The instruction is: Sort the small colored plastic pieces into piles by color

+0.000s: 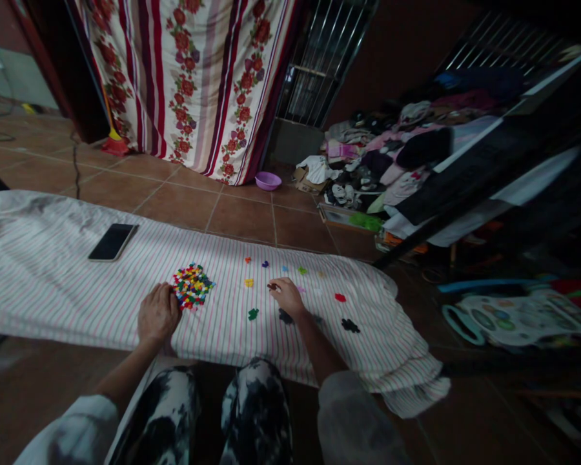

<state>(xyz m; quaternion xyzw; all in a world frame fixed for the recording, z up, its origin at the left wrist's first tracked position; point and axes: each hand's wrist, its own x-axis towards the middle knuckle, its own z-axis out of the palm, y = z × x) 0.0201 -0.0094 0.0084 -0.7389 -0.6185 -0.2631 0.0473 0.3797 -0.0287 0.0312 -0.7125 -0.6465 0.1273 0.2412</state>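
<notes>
A heap of small mixed-colour plastic pieces (192,286) lies on the striped cloth. My left hand (159,312) rests palm down at the heap's left edge, fingers stretched out and touching it. Further right, my right hand (287,296) is closed in a pinch at some small brown pieces (272,287); I cannot tell how many are between the fingertips. Around it sit small single-colour groups: yellow pieces (248,283), dark green pieces (253,314), red pieces (339,298), black pieces (350,325), orange pieces (248,260) and light green pieces (302,271). My right wrist partly covers a dark group (285,316).
A phone (113,243) lies on the striped cloth (58,271) to the left. Beyond it, a purple basin (268,181) stands on the tiled floor by a flowered curtain (188,84). Clothes (392,148) are piled at the back right, near a dark slanting bar (426,232).
</notes>
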